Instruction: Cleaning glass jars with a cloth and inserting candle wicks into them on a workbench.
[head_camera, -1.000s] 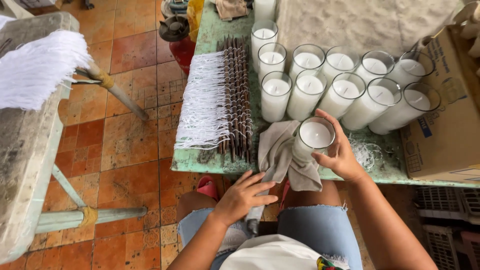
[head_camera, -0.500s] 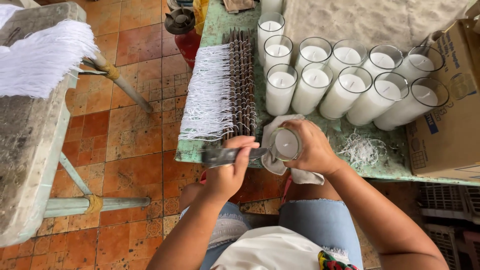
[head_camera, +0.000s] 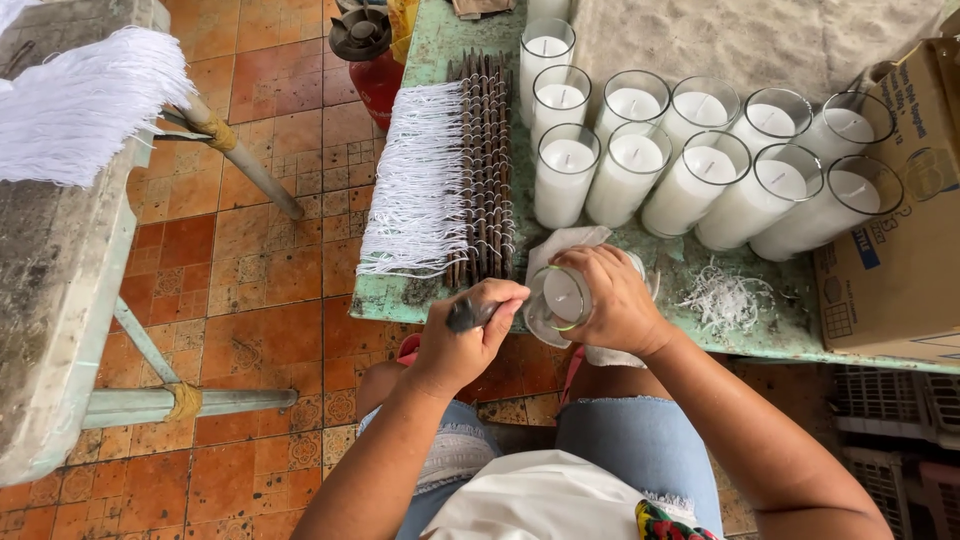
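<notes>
My right hand (head_camera: 610, 300) grips a glass candle jar (head_camera: 560, 298) filled with white wax, tilted on its side with the mouth facing my left hand. My left hand (head_camera: 465, 345) is closed around a dark-handled tool (head_camera: 468, 314) whose tip points at the jar's rim. Both hands hover over the near edge of the green table (head_camera: 400, 298), above a white cloth (head_camera: 560, 245) lying under the jar.
Several wax-filled glass jars (head_camera: 690, 170) stand in rows behind. A rack of dark sticks with white wicks (head_camera: 450, 180) lies to the left. Wax shavings (head_camera: 725, 298) sit on the right, beside a cardboard box (head_camera: 900, 220). A second bench with wicks (head_camera: 70, 110) stands at far left.
My right hand lifted the jar off the table and tipped it sideways. My left hand came up from my lap holding the tool and brought it to the jar's mouth.
</notes>
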